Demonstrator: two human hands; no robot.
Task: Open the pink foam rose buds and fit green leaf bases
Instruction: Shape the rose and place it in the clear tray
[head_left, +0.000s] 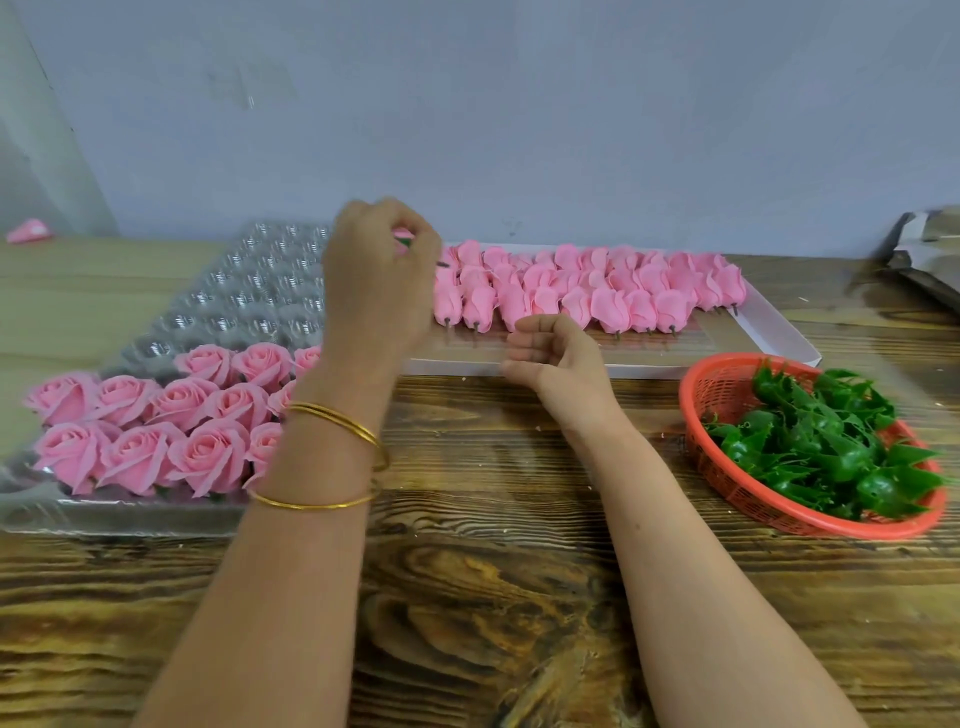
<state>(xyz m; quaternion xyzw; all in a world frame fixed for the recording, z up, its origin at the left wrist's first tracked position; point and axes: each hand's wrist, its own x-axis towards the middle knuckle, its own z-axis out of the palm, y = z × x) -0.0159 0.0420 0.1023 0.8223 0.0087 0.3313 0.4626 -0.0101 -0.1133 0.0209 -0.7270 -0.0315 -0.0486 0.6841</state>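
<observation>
My left hand (382, 275) is raised over the clear plastic cell tray (249, 291), its fingers curled round a pink rose with a green base (402, 240), mostly hidden behind the hand. My right hand (553, 358) hovers in front of the white box (779, 332), fingers loosely curled and holding nothing. Several closed pink foam buds (613, 291) with dark stems lie in rows in that box. Several opened pink roses (156, 426) stand in the tray's near rows. Green leaf bases (826, 441) fill a red basket (727, 384) at the right.
Everything sits on a wooden table (493, 597) against a grey wall. A loose pink petal piece (28, 231) lies at the far left on a pale board. A grey folded object (930, 249) rests at the far right edge.
</observation>
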